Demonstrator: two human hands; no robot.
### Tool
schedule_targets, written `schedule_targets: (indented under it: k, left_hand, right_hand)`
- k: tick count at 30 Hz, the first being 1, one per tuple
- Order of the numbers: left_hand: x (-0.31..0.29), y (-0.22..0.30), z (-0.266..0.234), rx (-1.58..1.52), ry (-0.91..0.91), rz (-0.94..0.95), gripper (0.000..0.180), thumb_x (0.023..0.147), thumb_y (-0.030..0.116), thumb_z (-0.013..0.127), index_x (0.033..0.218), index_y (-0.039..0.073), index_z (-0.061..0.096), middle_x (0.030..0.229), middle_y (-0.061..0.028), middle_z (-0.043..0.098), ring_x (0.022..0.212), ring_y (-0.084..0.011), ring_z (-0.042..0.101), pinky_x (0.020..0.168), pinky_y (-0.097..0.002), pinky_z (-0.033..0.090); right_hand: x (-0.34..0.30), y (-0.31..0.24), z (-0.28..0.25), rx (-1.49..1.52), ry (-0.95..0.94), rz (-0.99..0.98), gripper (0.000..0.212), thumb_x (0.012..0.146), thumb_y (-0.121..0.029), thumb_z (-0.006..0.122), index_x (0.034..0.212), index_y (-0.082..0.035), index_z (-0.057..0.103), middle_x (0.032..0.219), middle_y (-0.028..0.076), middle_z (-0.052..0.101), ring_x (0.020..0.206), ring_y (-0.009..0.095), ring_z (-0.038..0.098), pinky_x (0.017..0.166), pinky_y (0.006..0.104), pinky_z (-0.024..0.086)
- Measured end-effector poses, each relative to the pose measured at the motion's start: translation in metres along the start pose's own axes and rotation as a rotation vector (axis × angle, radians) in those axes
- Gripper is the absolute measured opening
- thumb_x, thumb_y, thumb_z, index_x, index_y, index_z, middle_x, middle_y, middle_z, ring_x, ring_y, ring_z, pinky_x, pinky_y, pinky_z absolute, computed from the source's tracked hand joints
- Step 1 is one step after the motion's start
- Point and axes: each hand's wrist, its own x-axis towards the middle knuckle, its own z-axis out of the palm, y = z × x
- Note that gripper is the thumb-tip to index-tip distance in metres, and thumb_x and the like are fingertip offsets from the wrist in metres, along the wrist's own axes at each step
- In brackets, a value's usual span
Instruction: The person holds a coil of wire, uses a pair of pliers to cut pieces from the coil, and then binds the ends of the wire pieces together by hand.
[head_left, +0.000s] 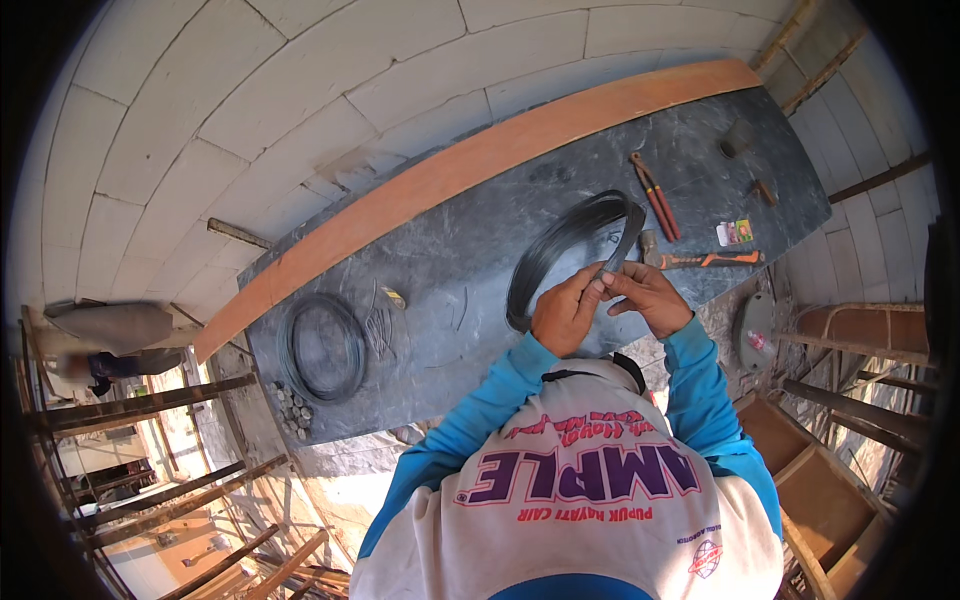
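A coil of dark, thin wire stands tilted over the grey tabletop, close in front of me. My left hand and my right hand meet at its near right side, thumbs close together. Both are closed with bent fingers at the wire bundle. The exact strands between the fingertips are too small to make out. Beyond the right hand lies a hammer with an orange and black handle. Farther off are pincers with red handles.
A second wire coil lies at the table's left, beside loose wire pieces and small grey lumps. One long brown board runs along the far edge. A small packet and a dark cup sit at the right.
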Motion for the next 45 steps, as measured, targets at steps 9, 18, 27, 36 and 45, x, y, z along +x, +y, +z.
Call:
schedule_targets:
  k: [9,18,27,36,45]
  left_hand:
    - [0.010,0.004,-0.025,-0.583,-0.110,-0.511,0.043,0.097,0.041,0.048,0.113,0.001,0.057,0.070,-0.0024,0.054,0.056,-0.0079,0.049,0.049,-0.0208,0.040]
    - [0.001,-0.006,-0.054,-0.847,-0.098,-0.549,0.032,0.098,0.037,0.048,0.095,0.006,0.057,0.069,-0.0018,0.054,0.055,-0.0075,0.048,0.050,-0.0197,0.042]
    - [-0.003,-0.012,-0.064,-0.778,0.033,-0.464,0.036,0.097,0.037,0.050,0.085,0.004,0.060,0.065,-0.0015,0.053,0.052,-0.0069,0.046,0.048,-0.0196,0.038]
    - [-0.004,-0.011,-0.060,-0.628,0.138,-0.387,0.033,0.095,0.031,0.056,0.083,0.001,0.062,0.058,-0.0010,0.051,0.048,-0.0065,0.042,0.043,-0.0211,0.033]
    - [0.002,-0.008,-0.053,-0.500,0.085,-0.444,0.035,0.093,0.034,0.058,0.079,0.002,0.063,0.056,-0.0005,0.051,0.047,-0.0066,0.042,0.042,-0.0215,0.032]
  right_hand:
    - [0.017,0.015,0.009,0.075,-0.033,-0.051,0.028,0.083,-0.025,0.072,0.094,0.001,0.068,0.085,0.006,0.066,0.083,0.012,0.061,0.070,0.0267,0.050]
    - [0.035,-0.005,0.033,0.055,-0.109,-0.180,0.019,0.080,-0.012,0.074,0.088,0.004,0.068,0.080,0.009,0.067,0.076,0.014,0.062,0.072,0.0296,0.049]
    - [0.029,-0.018,0.062,-0.612,0.159,-0.521,0.011,0.081,-0.009,0.067,0.086,0.001,0.068,0.078,0.016,0.066,0.072,0.029,0.063,0.067,0.0379,0.047]
    - [0.028,-0.035,0.057,-0.788,0.048,-0.488,0.013,0.082,-0.012,0.062,0.083,0.000,0.067,0.076,0.018,0.063,0.072,0.036,0.061,0.066,0.0424,0.047]
    - [0.034,-0.043,0.029,-1.034,-0.131,-0.558,0.014,0.078,-0.012,0.063,0.086,-0.001,0.069,0.080,0.016,0.065,0.072,0.034,0.062,0.065,0.0417,0.050]
